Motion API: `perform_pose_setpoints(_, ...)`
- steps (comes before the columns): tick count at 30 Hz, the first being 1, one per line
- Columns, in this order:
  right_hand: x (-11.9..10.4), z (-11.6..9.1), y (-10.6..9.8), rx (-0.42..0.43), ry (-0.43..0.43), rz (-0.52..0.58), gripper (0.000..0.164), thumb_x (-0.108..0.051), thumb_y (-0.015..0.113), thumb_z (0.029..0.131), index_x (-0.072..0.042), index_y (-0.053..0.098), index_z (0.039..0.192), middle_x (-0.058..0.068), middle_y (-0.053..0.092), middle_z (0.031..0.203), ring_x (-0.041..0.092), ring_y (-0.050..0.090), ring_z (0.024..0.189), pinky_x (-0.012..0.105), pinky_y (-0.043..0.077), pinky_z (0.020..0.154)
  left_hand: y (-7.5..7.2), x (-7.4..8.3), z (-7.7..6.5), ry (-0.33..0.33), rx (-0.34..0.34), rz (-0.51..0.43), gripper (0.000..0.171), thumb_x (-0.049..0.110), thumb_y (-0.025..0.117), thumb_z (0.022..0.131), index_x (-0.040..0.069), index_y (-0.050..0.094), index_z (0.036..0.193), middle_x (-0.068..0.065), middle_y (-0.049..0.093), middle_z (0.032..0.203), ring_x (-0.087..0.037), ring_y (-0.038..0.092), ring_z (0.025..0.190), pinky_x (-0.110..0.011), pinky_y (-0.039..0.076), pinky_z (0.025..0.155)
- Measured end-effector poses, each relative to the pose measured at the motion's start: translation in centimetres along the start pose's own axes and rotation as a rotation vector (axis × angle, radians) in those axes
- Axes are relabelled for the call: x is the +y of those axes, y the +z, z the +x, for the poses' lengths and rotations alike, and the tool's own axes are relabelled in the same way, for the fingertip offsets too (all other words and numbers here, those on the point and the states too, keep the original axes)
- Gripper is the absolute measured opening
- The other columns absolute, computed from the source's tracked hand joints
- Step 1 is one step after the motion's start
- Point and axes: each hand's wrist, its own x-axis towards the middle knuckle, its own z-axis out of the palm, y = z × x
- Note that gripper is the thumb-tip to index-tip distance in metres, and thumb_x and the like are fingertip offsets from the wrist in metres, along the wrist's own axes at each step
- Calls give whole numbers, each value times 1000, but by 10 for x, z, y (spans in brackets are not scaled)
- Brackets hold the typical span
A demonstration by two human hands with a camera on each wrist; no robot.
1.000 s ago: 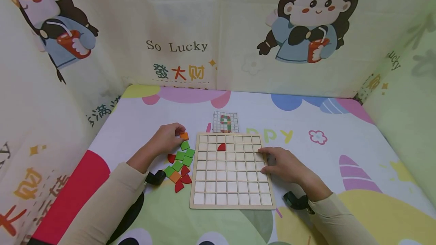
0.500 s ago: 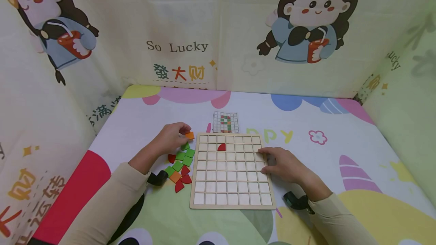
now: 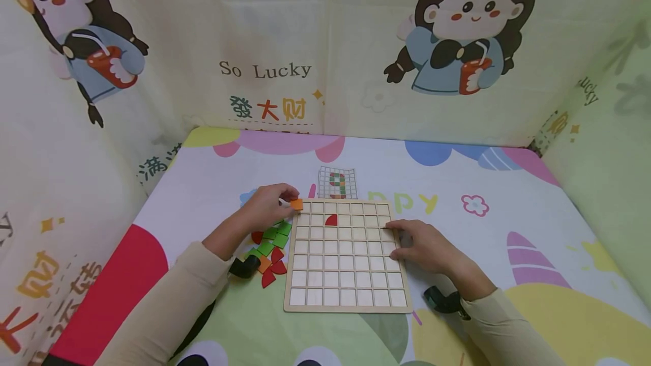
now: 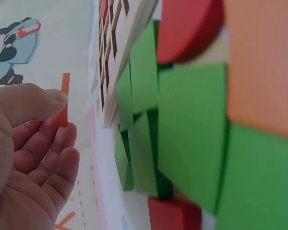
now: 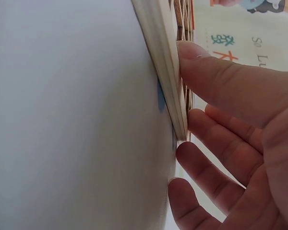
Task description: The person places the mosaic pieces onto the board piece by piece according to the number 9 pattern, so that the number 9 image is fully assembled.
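Note:
Thumb and fingers of my left hand (image 3: 267, 208) pinch an orange square tile (image 3: 297, 204), which overlaps the top left corner of the wooden grid board (image 3: 351, 308) in the head view. The left wrist view shows this orange tile (image 4: 65, 112) edge-on, raised off the loose pieces. A red quarter-circle piece (image 3: 331, 220) lies in a cell of the second row. My right hand (image 3: 424, 247) touches the board's right edge with thumb and fingertips, the fingers loosely bent. Below my left hand are several green square tiles (image 3: 280, 240), partly hidden by it.
Red quarter-circle pieces (image 3: 268, 279) and another orange tile (image 3: 264, 265) lie left of the board. Behind the board is a card (image 3: 324, 179) printed with a coloured grid pattern. Patterned cloth walls (image 3: 356, 27) rise behind and beside the table.
My left hand has carried the orange tile rightward, from above the loose pieces to the board's top left corner. My right hand and the board have stayed in place.

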Motion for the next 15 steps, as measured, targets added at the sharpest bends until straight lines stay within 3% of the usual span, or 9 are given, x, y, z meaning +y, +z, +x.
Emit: perform_pose_setpoints(15, -1, 0, -1, -9, 19, 15, 58, -18, 83, 82, -5, 61, 134, 17, 60, 134, 40, 51, 126, 55, 42, 100, 15, 23, 7, 51, -32, -43, 33, 12, 70, 92, 3, 64, 123, -7, 65, 117, -25, 58, 109, -39, 51, 95)
